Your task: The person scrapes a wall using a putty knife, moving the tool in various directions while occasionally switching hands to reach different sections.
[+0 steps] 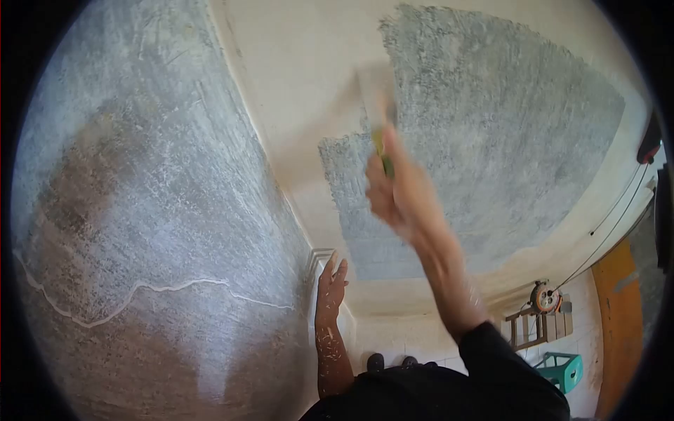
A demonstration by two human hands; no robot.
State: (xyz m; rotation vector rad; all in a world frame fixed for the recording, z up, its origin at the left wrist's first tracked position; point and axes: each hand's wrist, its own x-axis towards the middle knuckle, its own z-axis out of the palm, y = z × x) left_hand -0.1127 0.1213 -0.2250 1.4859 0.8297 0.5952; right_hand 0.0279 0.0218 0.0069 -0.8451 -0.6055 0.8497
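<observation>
at a corner between two walls, a person's right hand (406, 184) raises a wide-bladed scraper (376, 91) against the pale wall (298, 88), beside its rough gray patch (477, 126). the fingers are closed around the yellow-green handle (387, 165), the blade blurred. the tool looks light, its blade probably thin and stiff with a little spring, hardly fragile; the handle, likely smooth, could turn slippery if damp. the handle is the place to take hold, close behind the blade and clear of its edge. the left hand (330, 288) is open, fingers extended, near the corner; whether it touches the wall cannot be told. a pale, wavering line (189, 283) crosses the other, gray wall (175, 175). no container can be made out; a green stool (572, 372) and a cable reel (545, 298) are in the background.
</observation>
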